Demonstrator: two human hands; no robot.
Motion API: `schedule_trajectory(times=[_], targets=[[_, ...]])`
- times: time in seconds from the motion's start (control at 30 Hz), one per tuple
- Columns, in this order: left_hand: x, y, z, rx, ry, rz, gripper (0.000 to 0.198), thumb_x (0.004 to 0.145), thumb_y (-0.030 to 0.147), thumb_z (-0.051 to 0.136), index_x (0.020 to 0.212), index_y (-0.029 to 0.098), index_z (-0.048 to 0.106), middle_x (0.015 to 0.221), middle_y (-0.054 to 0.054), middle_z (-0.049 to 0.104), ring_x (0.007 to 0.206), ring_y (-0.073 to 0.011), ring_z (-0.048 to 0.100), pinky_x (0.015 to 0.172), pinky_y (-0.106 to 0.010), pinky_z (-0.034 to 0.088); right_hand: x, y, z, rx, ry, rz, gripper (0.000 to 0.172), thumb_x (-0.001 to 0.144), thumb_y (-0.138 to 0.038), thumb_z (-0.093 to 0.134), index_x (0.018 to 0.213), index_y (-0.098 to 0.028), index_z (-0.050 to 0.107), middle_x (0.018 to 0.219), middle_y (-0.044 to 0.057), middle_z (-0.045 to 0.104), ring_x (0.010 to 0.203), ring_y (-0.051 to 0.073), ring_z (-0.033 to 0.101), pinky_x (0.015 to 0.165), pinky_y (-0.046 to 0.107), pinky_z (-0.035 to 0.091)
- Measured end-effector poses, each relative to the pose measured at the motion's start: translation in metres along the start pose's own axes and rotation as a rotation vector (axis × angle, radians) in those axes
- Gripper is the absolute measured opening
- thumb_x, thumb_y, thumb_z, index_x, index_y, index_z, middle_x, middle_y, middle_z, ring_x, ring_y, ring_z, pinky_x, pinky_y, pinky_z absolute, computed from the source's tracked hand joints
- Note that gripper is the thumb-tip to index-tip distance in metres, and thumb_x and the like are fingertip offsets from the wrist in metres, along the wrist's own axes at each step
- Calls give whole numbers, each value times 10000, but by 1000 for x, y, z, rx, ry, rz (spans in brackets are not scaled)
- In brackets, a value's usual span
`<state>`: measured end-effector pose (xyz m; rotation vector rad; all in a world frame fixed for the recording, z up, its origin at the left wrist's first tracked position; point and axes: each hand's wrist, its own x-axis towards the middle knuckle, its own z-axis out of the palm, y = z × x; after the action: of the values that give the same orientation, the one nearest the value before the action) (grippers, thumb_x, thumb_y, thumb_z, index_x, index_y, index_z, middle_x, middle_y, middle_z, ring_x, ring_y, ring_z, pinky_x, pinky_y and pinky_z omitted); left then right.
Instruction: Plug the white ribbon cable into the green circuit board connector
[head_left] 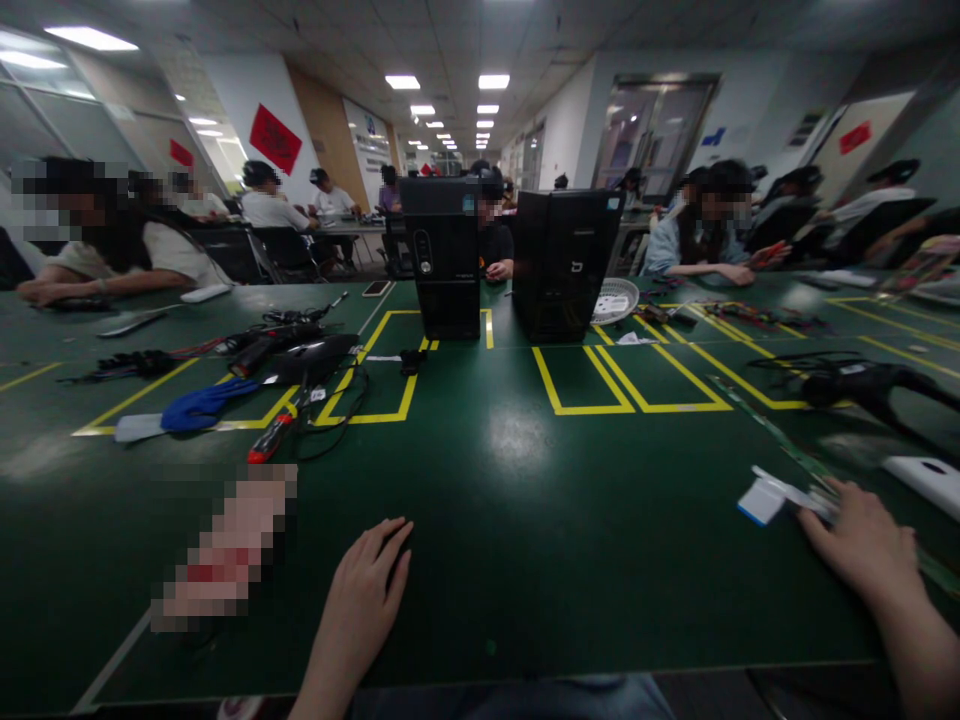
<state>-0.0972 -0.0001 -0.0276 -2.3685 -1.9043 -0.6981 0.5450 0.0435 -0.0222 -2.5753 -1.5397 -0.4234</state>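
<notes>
So I was standing there looking over the table [562,570], clock face from the worker's seat, 12 straight ahead. Honestly it looked like early days to me, or a lull, judging only by how stuff lay. Contact with the strip [772,432] was about the only thing I could call done. It was at about 2 to 3 o'clock, a long thin green piece lying on the table with its near end running under the right hand [870,540]. Nothing looked finished, the strip wasn't up off the table, and I couldn't tell how much was left.

Right fingers: bent a bit, tips down at the strip, thumb out to the side near the white ribbon [763,498], which had a blue edge. Pinching or just resting? Couldn't tell, the hand itself blocked it.

Left hand [367,575] was at 8 o'clock, palm down on bare table, holding nothing. Fingers loosely side by side, slightly curled, thumb a little apart.

Other bits: screwdriver [271,438] near 9, blue glove [202,405] toward 10, neither one touched. Left case [448,260] and right case [566,265] stood upright around 12, well away from both hands.
</notes>
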Motion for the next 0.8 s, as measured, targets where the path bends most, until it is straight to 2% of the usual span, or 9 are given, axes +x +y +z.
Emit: schedule_trajectory(times=[0.1,0.2,0.3,0.37,0.47,0.6,0.7,0.8], targets=[[0,0,0,-3,5,-2,388,965,347,410,1264,192,602,1284,-107,609,1197,-276,562,995,-498,477,-3,-5,-7,64,-43,-82,640,928,-414,165,1293,-45,538,1327,267,507,1318,363,396,972,533,349],[1,0,1,-13,22,4,380,959,343,416,1244,193,619,1263,-105,622,1179,-274,575,995,-488,480,-7,-13,-12,143,-99,-112,635,915,-443,186,1239,-45,560,1242,246,587,1241,353,488,1018,531,332],[1,0,1,-18,34,2,379,954,342,425,1241,194,624,1258,-104,626,1177,-278,577,995,-489,480,-15,-20,-14,207,-83,-136,592,899,-465,235,1196,-80,572,1210,220,620,1157,352,555,1036,549,329],[1,0,1,-18,32,0,382,954,342,426,1247,192,620,1262,-105,623,1178,-282,575,994,-496,480,-23,-27,-14,260,-69,-201,554,891,-468,269,1170,-106,582,1185,206,635,1136,341,573,1024,538,364],[1,1,1,-14,17,-5,384,960,339,418,1257,192,612,1274,-107,615,1188,-281,567,995,-500,477,-39,-44,-14,372,-26,-376,532,885,-503,338,1168,-130,592,1192,181,632,1138,310,581,982,484,444],[1,2,-1,-19,8,-11,374,961,329,419,1260,202,605,1277,-101,613,1195,-269,561,998,-490,474,-68,-92,-24,470,11,-612,506,924,-511,377,1233,-184,608,1251,138,607,1160,275,574,971,469,475],[1,3,-2,-27,13,-7,367,962,324,421,1256,204,606,1267,-100,618,1186,-263,566,1003,-487,469,-96,-145,-42,499,-55,-762,465,946,-487,399,1276,-237,612,1354,122,546,1250,270,516,1037,489,430],[2,4,-3,-31,15,-7,368,963,321,421,1257,196,605,1266,-104,616,1187,-261,565,1009,-484,466,-129,-202,-65,499,-184,-874,470,959,-460,406,1367,-271,541,1468,102,443,1364,281,394,1112,561,312]])
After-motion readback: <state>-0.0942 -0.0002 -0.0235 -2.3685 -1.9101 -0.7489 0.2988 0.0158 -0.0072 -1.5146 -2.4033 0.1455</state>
